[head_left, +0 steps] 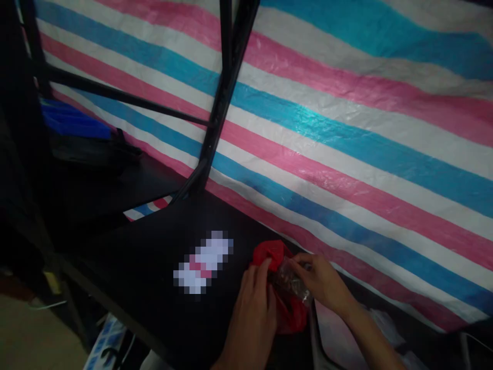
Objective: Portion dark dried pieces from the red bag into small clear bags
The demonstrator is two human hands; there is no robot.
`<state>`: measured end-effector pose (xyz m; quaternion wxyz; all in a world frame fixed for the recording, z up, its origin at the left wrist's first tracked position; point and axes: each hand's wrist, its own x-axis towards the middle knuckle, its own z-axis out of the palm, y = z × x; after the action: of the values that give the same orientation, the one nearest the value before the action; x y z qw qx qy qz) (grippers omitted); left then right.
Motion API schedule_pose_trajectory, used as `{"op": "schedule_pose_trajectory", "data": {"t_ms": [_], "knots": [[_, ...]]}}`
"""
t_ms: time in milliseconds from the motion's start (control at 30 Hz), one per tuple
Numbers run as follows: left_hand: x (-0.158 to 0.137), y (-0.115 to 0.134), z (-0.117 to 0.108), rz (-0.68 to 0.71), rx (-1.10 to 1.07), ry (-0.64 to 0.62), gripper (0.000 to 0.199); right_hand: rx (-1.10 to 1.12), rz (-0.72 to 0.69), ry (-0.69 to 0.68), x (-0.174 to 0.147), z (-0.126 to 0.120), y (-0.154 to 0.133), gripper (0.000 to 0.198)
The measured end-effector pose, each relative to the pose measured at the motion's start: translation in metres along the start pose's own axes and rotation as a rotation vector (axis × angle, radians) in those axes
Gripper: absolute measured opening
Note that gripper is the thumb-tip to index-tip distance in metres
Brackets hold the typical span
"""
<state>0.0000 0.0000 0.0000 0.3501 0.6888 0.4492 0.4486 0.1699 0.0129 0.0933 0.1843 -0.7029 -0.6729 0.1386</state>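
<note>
On the black tabletop (154, 272) lies a red plastic bag (295, 316), its mouth spread. My left hand (256, 300) is closed on the near left edge of the bag, fingers bent over it. Between the thumb and fingers of my right hand (319, 277) is a clear plastic packet (295, 282), tilted over the bag's opening. What the packet contains is too dim to make out. A blurred-out white and pink item (202, 264) lies left of my hands.
A pale, dark-rimmed tray-like object (333, 334) and clear plastic wrapping (387, 326) sit at right. Behind the table hangs a striped tarp (346, 169), crossed by a black metal post (219, 103). A blue bin (73, 121) stands at far left.
</note>
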Motion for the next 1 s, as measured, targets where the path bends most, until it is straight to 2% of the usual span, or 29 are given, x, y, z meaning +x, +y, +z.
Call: {"op": "schedule_pose_trajectory", "data": {"t_ms": [133,267,333,467,533,600,767,1000], "knots": [[-0.002,0.008,0.002,0.014,-0.172,0.063,0.046,0.186,0.009,0.002,-0.014,-0.002,0.003,0.050],[-0.006,0.018,0.007,0.007,-0.348,0.095,0.034,0.263,0.031,0.055,-0.026,-0.004,0.010,0.059],[-0.007,0.020,0.009,-0.014,-0.389,0.099,0.029,0.249,0.042,0.079,-0.029,-0.004,0.015,0.055],[0.001,0.015,0.008,-0.012,-0.292,0.143,0.036,0.161,0.053,0.114,-0.028,-0.003,0.015,0.038],[0.007,0.010,0.005,-0.038,-0.281,0.137,0.033,0.118,0.049,0.105,-0.025,-0.001,0.010,0.032],[0.013,0.007,0.001,-0.083,-0.294,0.140,0.025,0.080,0.049,0.092,-0.021,0.001,0.004,0.030],[0.018,0.005,-0.007,-0.196,-0.342,0.273,0.021,-0.017,0.052,0.063,-0.014,0.003,-0.008,0.027],[0.019,0.000,-0.011,-0.230,-0.376,0.309,0.021,-0.042,0.053,0.039,-0.014,0.010,-0.006,0.028]]}}
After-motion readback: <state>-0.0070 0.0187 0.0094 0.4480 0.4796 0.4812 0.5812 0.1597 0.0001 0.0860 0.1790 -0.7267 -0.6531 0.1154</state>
